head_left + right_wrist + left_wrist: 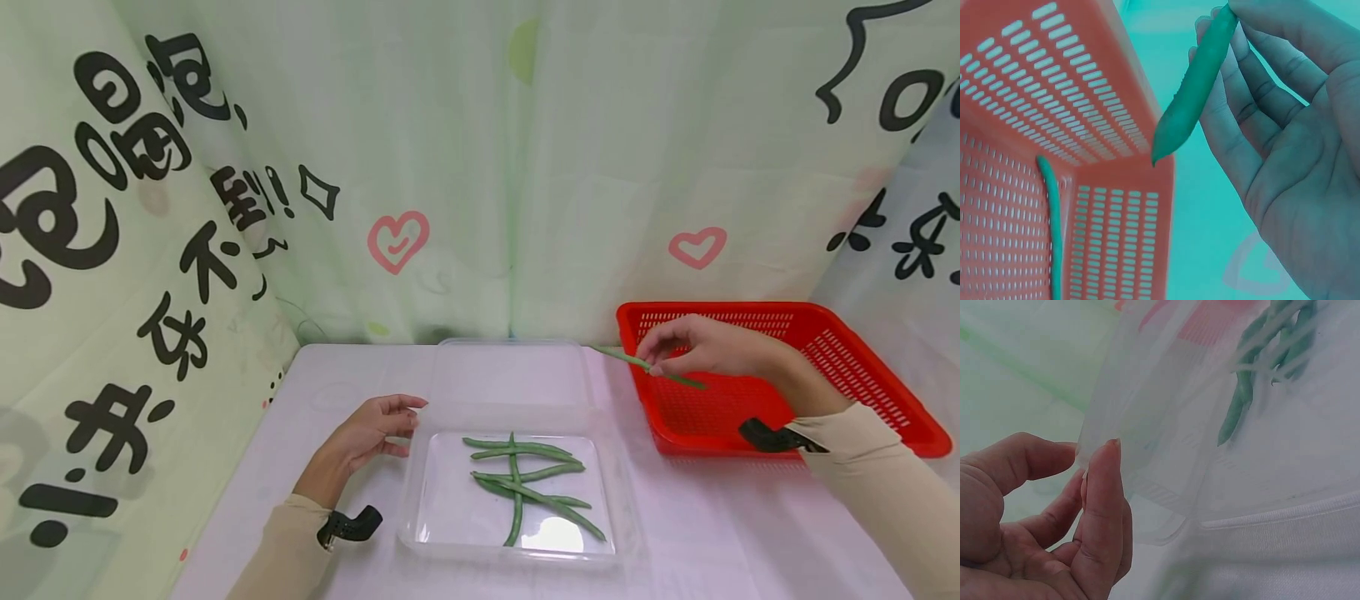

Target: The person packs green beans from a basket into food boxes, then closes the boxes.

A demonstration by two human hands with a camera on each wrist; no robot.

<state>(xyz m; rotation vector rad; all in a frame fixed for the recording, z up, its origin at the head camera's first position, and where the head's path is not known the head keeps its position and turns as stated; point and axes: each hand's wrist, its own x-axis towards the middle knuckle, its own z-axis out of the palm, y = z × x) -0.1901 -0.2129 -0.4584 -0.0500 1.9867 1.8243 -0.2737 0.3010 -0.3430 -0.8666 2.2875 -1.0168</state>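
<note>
In the head view, my left hand (378, 433) is at the left rim of a clear plastic container (416, 500). The left wrist view shows the container's thin edge (1094, 434) between its thumb and fingertips. Several green beans (536, 475) lie inside, most of them crosswise and one lengthwise among them. Above the left wall of a red basket (757, 417), my right hand (708, 346) pinches one green bean (618, 355) between thumb and fingers. Seen from the right wrist, the end of this held bean (1188, 103) points down past the basket's rim.
A clear flap (510, 371) lies open behind the container. Another green bean (1052, 219) lies within the basket in the right wrist view. The white tabletop (360, 550) backs onto a pale green curtain (480, 167) with hearts and black lettering.
</note>
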